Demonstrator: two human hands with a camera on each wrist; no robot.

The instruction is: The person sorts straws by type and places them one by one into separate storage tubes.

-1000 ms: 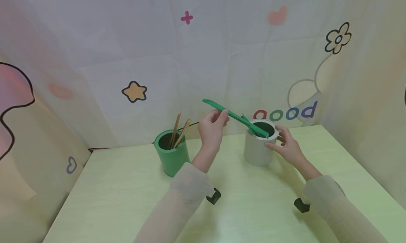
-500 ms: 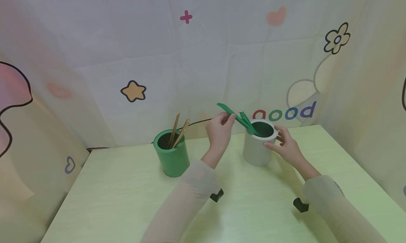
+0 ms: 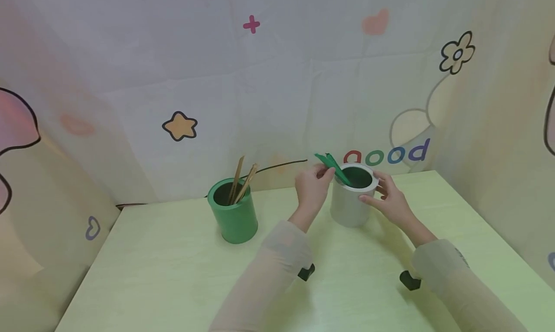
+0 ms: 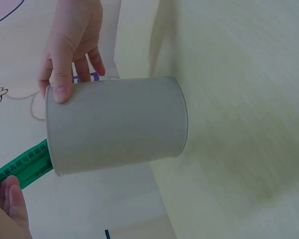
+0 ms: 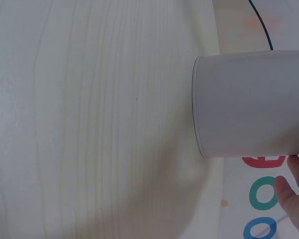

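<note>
My left hand (image 3: 310, 190) pinches a long green printed wrapper (image 3: 336, 167) beside the rim of a white cylindrical pot (image 3: 350, 209). The wrapper slants down into the pot's mouth, its lower end hidden inside; a second green end stands close against it. Printed characters show on the green wrapper (image 4: 27, 167) in the left wrist view. On the pot's right side, my right hand (image 3: 392, 202) grips the rim, thumb in front and fingers behind. The right wrist view shows the upright pot (image 5: 254, 104) sideways, with part of that hand (image 5: 295, 199) at its edge.
A green pot (image 3: 236, 221) with several thin brown sticks (image 3: 240, 182) stands to the left on the pale table (image 3: 173, 274). Behind the table hangs a white patterned cloth (image 3: 260, 96). Each wrist carries a small black piece.
My left hand has moved right and slightly down, and the green wrapper has slid deeper into the white pot. The right hand keeps its grip on the rim.
</note>
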